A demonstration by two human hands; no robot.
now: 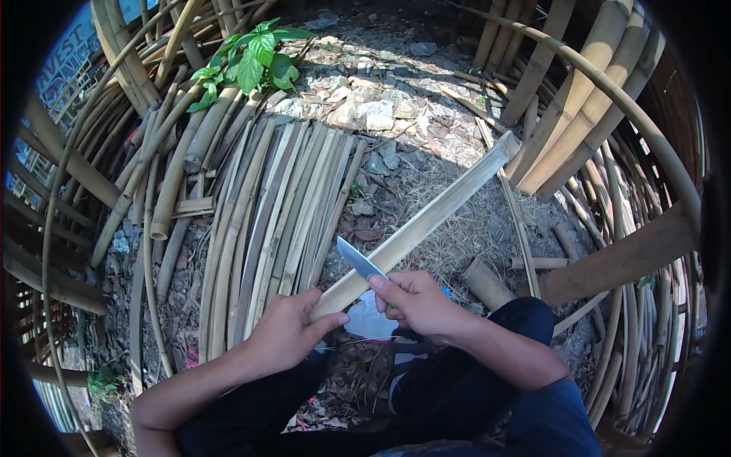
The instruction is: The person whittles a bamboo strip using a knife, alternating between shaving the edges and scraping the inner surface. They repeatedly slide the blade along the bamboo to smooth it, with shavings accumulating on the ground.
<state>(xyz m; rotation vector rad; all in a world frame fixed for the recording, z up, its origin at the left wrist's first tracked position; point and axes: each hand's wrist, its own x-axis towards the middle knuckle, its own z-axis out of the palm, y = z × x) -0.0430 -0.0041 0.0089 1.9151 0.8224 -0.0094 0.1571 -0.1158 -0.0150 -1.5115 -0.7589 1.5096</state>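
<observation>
A split bamboo strip (442,207) slants from my lap up toward the right, its pale inner face turned up. My left hand (288,329) grips its near end, thumb on top and fingers wrapped around the far edge. A knife (358,257) lies across the strip, blade pointing up and left. My right hand (411,303) is closed around the knife's handle, which the fingers mostly hide. The blade appears to touch the strip just ahead of my left hand.
Split bamboo slats (282,206) lie side by side on the ground to the left. A short bamboo piece (487,283) lies by my right knee. Thick bamboo poles (586,99) lean at the right. A green leafy plant (255,59) grows at the back, near stony ground (373,114).
</observation>
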